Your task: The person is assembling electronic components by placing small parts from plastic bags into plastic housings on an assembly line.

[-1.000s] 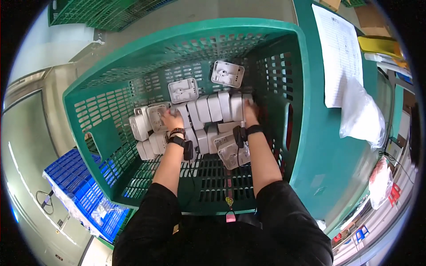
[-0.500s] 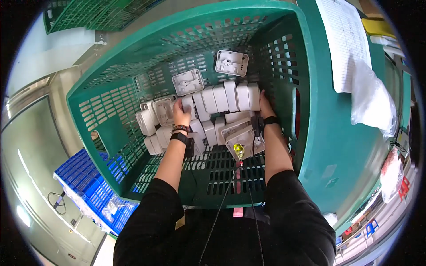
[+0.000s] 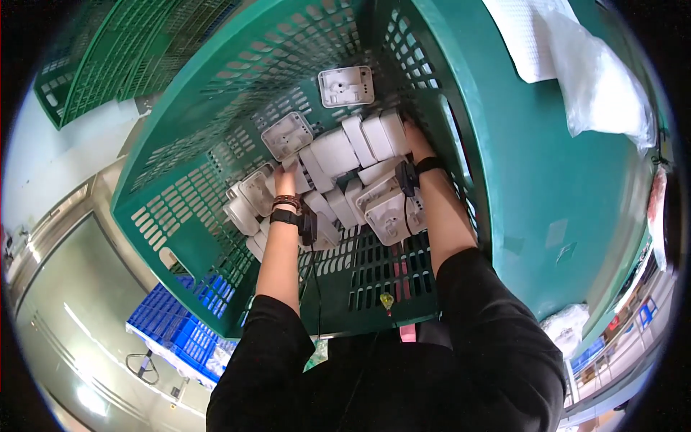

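Observation:
Inside a large green slatted crate (image 3: 461, 79) several white plastic housings (image 3: 333, 153) stand on edge, side by side in a row. My left hand (image 3: 286, 178) presses on the row's left end, and my right hand (image 3: 416, 140) is at its right end, between the row and the crate's wall. The fingers of both hands are partly hidden behind the housings. Nearer me lie more housings, one open shell (image 3: 392, 216) showing its inside. Farther back, two open shells, one at left (image 3: 286, 135) and one at right (image 3: 345, 86), rest on the crate floor.
Blue crates (image 3: 169, 317) stand outside at lower left, and green crates (image 3: 129, 54) at upper left. To the right, a green surface (image 3: 533, 180) carries paper sheets (image 3: 529, 36) and a clear plastic bag (image 3: 597, 79). A yellow-green pendant (image 3: 387, 301) hangs before me.
My view has turned and shifted, so the crate appears tilted. Both hands stay at the ends of the row, which now looks more slanted. The pendant has swung nearer to me.

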A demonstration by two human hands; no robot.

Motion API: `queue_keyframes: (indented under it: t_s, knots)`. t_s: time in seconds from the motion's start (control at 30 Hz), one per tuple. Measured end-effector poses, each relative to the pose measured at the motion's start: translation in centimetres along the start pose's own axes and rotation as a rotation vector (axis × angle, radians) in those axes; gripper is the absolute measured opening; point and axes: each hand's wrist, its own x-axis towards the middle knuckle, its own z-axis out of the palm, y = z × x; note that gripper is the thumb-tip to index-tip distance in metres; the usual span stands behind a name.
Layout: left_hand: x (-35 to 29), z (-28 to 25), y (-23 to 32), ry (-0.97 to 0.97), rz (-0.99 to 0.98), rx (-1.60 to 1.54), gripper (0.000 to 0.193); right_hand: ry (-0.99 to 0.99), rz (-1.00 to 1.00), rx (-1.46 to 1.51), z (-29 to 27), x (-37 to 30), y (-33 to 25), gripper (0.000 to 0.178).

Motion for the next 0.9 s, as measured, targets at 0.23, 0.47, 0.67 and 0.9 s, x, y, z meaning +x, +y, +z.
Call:
queue_keyframes:
  t_s: [0.23,0.47,0.67,0.9]
  knots:
    - [-2.7,0.7,0.1,0.105,-0.11,0.328,0.047,-0.032,0.053,0.068,-0.1,-0.6,0.4,0.042]
    - [-0.1,3.4,1.4,-0.255,-0.443,-0.824,0.052,0.192,-0.063,-0.441,-1.0,6.6,11.3,0.043]
    - [-0.2,0.4,-0.5,-0.284,-0.47,-0.699,0.06,0.228,0.007,-0.056,2.2,5.8,8.8,0.052]
    - [-0.7,1.5,1.7,-0.374,-0.457,-0.819,0.059,0.206,0.023,0.107,1.1,5.7,7.8,0.051]
